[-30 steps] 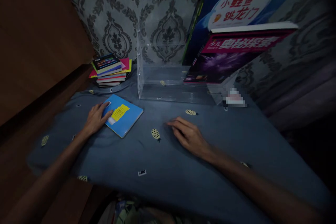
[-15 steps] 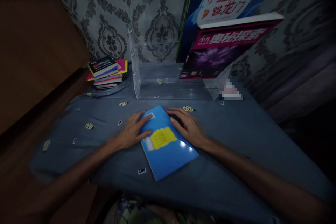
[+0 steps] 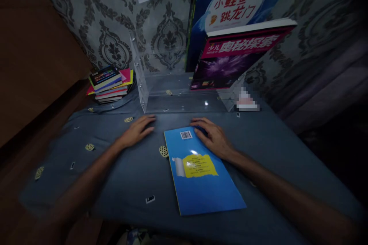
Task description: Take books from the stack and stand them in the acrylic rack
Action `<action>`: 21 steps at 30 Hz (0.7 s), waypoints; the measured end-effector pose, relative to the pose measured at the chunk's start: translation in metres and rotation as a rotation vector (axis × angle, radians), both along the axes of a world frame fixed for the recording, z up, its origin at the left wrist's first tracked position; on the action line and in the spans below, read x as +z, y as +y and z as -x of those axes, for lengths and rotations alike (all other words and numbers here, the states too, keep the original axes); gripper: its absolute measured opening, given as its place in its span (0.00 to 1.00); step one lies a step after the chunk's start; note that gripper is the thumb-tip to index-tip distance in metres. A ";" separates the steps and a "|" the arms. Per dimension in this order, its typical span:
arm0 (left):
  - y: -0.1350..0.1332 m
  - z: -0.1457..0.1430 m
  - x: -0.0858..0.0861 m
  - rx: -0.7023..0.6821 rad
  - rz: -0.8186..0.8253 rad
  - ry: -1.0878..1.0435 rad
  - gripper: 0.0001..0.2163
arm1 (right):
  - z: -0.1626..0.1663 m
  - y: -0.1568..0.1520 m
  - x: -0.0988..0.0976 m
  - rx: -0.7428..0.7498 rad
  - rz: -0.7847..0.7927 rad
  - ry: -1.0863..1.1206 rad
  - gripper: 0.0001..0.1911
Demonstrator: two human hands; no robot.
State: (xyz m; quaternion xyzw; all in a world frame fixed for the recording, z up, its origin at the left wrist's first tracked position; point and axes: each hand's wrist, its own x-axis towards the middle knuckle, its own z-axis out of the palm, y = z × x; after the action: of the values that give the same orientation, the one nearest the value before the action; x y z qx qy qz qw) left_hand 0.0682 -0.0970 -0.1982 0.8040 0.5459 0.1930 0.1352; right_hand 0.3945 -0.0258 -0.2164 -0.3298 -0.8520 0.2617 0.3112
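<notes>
A blue book (image 3: 201, 193) lies on the dark cloth, a barcode near its top edge and a yellow torn-paper panel at its middle. My right hand (image 3: 214, 138) is at its upper right corner, thumb on the cover and fingers curved past the top edge; part of that corner is hidden under the palm. To the left, clear of the book, my left hand (image 3: 136, 132) is over the cloth with loosely extended fingers and nothing in it. Beyond both hands stands a clear acrylic rack (image 3: 175, 101), with a purple-and-black book (image 3: 227, 63) upright at its right side.
A stack of small books (image 3: 110, 86) sits at the back left. Behind the rack, a large blue picture book (image 3: 198, 26) leans against the patterned wall. A pixelated item (image 3: 246, 101) is by the rack's right end. The cloth (image 3: 115, 183) has pineapple prints.
My left hand has come off the blue book and moved left. The book has shifted right and toward me and turned slightly, with my right hand still at its corner. The view has shifted a little.
</notes>
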 end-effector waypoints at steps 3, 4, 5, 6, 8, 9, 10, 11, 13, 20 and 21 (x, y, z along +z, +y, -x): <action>-0.006 0.068 0.002 0.191 -0.026 0.037 0.25 | -0.001 0.001 0.001 0.001 0.002 0.007 0.15; -0.009 0.091 0.003 0.272 -0.028 0.056 0.26 | -0.002 0.002 0.001 0.002 -0.005 0.014 0.15; -0.012 0.114 0.005 0.348 -0.034 0.073 0.27 | -0.003 0.003 0.001 0.002 -0.014 0.021 0.15; -0.017 0.136 0.006 0.421 -0.042 0.098 0.27 | -0.004 0.005 0.001 0.001 -0.024 0.028 0.14; -0.026 0.173 0.010 0.575 -0.075 0.165 0.27 | -0.006 0.008 0.000 -0.005 -0.038 0.036 0.14; -0.031 0.188 0.012 0.643 -0.079 0.207 0.26 | -0.007 0.009 -0.001 -0.008 -0.042 0.041 0.14; -0.036 0.199 0.015 0.706 -0.086 0.248 0.25 | -0.007 0.010 -0.002 -0.010 -0.044 0.046 0.14; -0.040 0.207 0.017 0.742 -0.087 0.267 0.25 | -0.008 0.011 -0.003 -0.011 -0.046 0.053 0.14; -0.047 0.214 0.022 0.795 -0.095 0.304 0.23 | -0.008 0.013 -0.005 -0.013 -0.046 0.068 0.14; -0.043 0.151 0.038 0.801 -0.191 0.401 0.15 | -0.012 0.012 -0.005 -0.052 -0.018 0.117 0.13; -0.041 0.131 0.040 0.757 -0.181 0.367 0.15 | -0.014 0.009 -0.004 -0.064 -0.017 0.124 0.13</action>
State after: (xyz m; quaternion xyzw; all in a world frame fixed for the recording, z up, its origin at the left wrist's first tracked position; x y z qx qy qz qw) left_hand -0.0631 -0.1378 -0.1587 0.5768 0.7981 0.1298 -0.1156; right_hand 0.4086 -0.0163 -0.2201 -0.3372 -0.8224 0.2645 0.3742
